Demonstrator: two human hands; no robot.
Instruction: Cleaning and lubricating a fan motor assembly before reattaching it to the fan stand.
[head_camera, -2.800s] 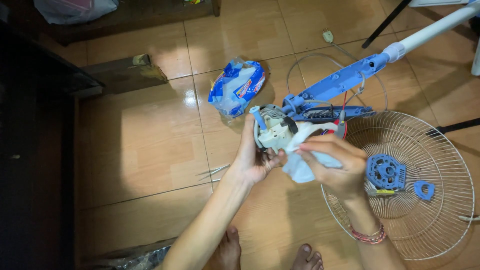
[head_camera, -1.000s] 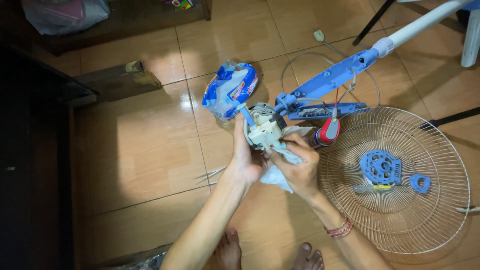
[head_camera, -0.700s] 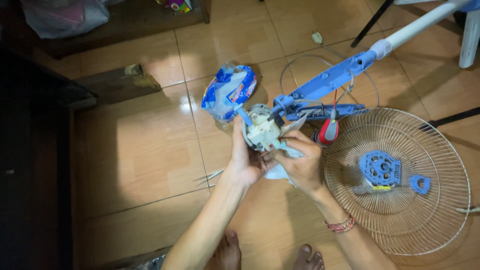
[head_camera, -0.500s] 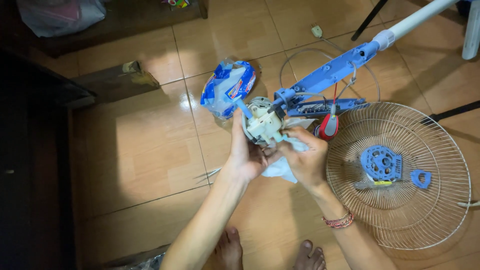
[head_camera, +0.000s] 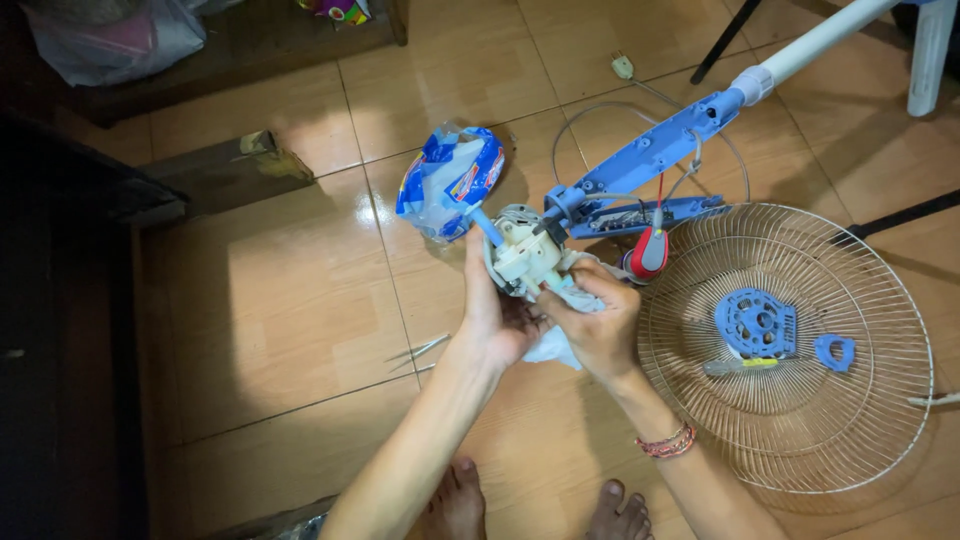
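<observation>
Above the tan tiled floor (head_camera: 280, 330), the left hand (head_camera: 495, 315) is wrapped around the underside of a cream plastic fan motor housing (head_camera: 522, 258), its grip closed on it. The right hand (head_camera: 597, 325) presses a crumpled white cloth (head_camera: 556, 345) against the housing's right side, fingers curled shut on the cloth.

A short blue shaft sticks out of the housing up and to the left of the left grip, ending just beside a crumpled blue-and-white plastic bag (head_camera: 450, 180) on the floor. Above and right of the right grip runs the blue plastic fan neck (head_camera: 655, 155), which joins a white pole (head_camera: 820, 35); a red-and-grey oval part (head_camera: 650, 252) hangs just beside the knuckles. Further right lies a round wire fan guard (head_camera: 790, 345), carrying a blue round hub (head_camera: 755, 322), a small blue ring (head_camera: 835, 352) and a yellow-handled screwdriver (head_camera: 740, 366). Two bare feet show below both wrists.
</observation>
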